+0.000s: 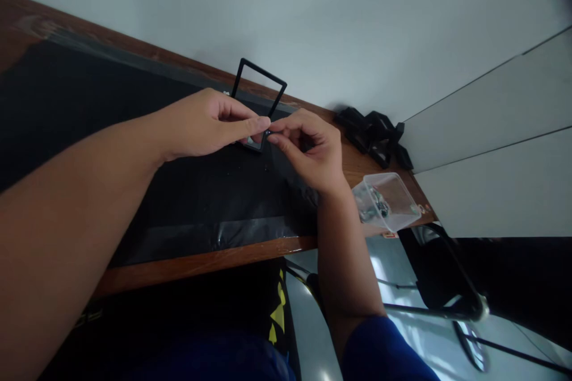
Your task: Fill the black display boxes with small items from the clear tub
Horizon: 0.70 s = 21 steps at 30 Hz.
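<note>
My left hand [203, 122] and my right hand [310, 146] meet over a black mat [89, 131] on a wooden desk. Both pinch the lower corner of a thin black square frame [261, 74], which stands tilted up from the mat. My left thumb and fingers are closed on the frame's lower edge. My right fingertips press together at the same corner; whether a small part sits between them is too small to tell.
A clear plastic box [386, 199] with small parts stands at the desk's right end. A heap of black plastic pieces [373, 134] lies by the wall. The desk's wooden front edge [201, 262] runs below the mat. A chair frame [451, 303] stands on the floor to the right.
</note>
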Each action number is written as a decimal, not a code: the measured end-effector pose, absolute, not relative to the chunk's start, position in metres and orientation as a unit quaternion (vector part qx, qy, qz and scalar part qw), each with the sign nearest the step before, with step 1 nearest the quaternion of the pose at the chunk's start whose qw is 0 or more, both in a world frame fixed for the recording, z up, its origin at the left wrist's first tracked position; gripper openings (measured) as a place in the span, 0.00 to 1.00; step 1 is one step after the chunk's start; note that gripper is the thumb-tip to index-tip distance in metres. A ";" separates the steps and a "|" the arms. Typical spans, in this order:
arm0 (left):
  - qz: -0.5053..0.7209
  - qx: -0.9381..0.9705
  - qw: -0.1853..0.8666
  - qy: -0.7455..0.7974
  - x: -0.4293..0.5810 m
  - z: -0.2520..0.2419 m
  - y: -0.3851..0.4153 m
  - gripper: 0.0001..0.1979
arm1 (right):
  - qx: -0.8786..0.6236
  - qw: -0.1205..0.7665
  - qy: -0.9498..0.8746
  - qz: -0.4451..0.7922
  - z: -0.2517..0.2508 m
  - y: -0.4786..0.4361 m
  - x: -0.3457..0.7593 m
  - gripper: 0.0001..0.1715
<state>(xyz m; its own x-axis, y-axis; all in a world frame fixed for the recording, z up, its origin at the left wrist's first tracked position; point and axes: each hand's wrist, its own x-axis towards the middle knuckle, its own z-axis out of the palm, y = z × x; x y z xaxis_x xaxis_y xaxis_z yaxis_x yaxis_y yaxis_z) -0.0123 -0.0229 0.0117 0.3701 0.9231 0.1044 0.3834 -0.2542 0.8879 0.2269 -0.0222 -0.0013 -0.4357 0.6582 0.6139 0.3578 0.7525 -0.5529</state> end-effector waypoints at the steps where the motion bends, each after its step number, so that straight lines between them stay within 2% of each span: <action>1: 0.325 0.719 0.425 0.443 -0.012 0.013 -0.023 0.22 | -0.302 0.437 -0.829 0.175 -0.002 -0.022 0.227 0.10; 9: 0.324 0.691 0.495 0.416 -0.015 0.017 -0.022 0.17 | -0.297 0.448 -0.826 0.172 -0.003 -0.021 0.227 0.13; 15: 0.284 0.680 0.521 0.431 -0.016 0.016 -0.021 0.20 | -0.299 0.431 -0.832 0.179 -0.001 -0.020 0.227 0.18; 21: 0.294 0.656 0.541 0.437 -0.017 0.014 -0.019 0.15 | -0.280 0.436 -0.835 0.187 -0.001 -0.021 0.227 0.16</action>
<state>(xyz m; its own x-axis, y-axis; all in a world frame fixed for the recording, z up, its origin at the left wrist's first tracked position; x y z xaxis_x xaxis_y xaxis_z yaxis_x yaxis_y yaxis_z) -0.0172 -0.0185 0.0139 0.4463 0.8906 -0.0875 0.2547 -0.0327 0.9665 0.2271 -0.0211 -0.0013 -0.4630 0.6309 0.6226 0.3041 0.7728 -0.5570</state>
